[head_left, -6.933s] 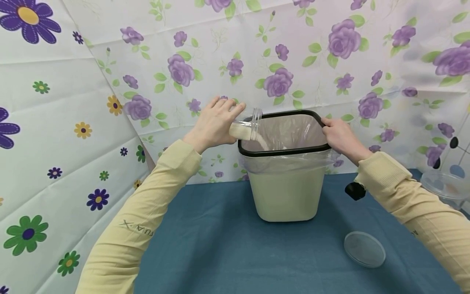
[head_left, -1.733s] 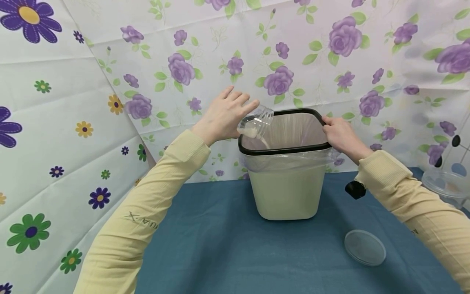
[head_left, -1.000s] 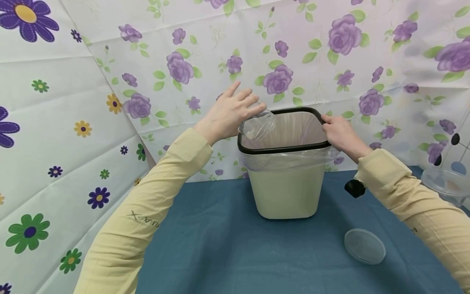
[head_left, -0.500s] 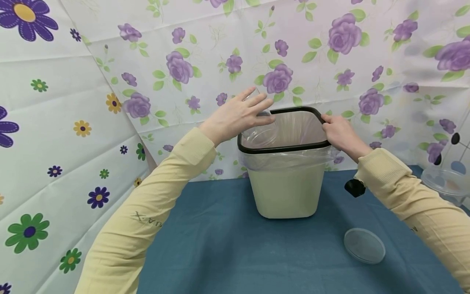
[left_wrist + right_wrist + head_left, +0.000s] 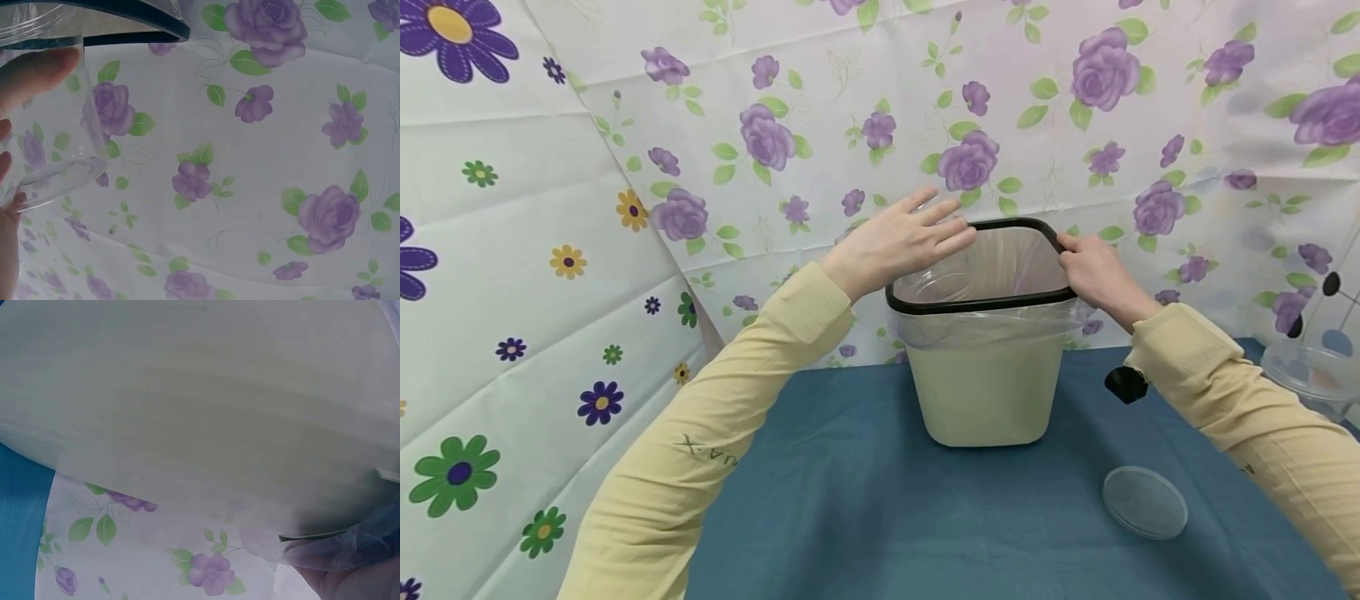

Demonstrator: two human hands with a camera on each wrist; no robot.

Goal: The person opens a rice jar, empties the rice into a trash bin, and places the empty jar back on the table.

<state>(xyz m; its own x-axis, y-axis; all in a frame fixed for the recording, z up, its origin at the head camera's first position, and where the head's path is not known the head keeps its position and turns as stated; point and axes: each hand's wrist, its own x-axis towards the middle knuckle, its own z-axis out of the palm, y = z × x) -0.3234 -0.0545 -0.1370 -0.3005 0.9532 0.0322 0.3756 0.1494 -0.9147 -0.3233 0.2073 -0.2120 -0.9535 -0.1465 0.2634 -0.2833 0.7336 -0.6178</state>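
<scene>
My left hand (image 5: 902,242) grips a clear plastic jar (image 5: 56,131) tipped mouth-down over the left side of a trash can (image 5: 988,383). In the left wrist view the jar looks see-through, with no powder visible inside it. The can is cream with a black rim (image 5: 992,303), and a clear bag (image 5: 1000,262) lines it and folds over the outside. My right hand (image 5: 1097,275) holds the rim at the right corner, thumb on top. The right wrist view shows mostly the can's side, with part of that hand at the lower right.
A round clear lid (image 5: 1145,502) lies on the blue cloth (image 5: 925,517) in front and to the right. Clear plastic containers (image 5: 1311,371) stand at the far right edge. Flowered sheets (image 5: 820,100) hang behind and on the left.
White granules were pouring from the jar into the can; now no stream shows. The left hand has turned and moved right, tipping the jar steeply downward. The right hand stays at the rim.
</scene>
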